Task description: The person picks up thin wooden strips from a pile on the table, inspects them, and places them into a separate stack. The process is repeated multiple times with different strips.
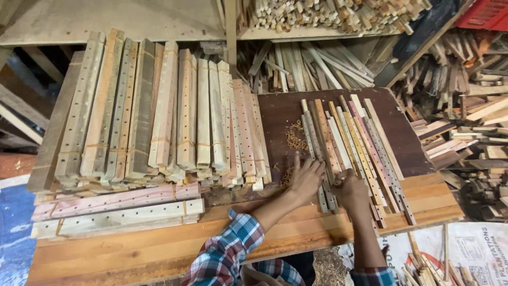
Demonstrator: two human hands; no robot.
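Several thin wooden slats with rows of drilled holes (360, 143) lie side by side on a dark brown board (280, 114). My left hand (307, 177) rests flat on the slats at the left of that row, fingers spread. My right hand (352, 190) is curled around the near ends of the slats in the middle of the row. Both sleeves are plaid. Wood shavings (295, 139) lie on the board just left of the slats.
A large stack of bundled drilled slats (159, 116) fills the left of the wooden bench (132, 249). Two more bundles (116, 209) lie crosswise in front. Scrap wood piles (465, 116) crowd the right and back. A red crate (484, 13) sits top right.
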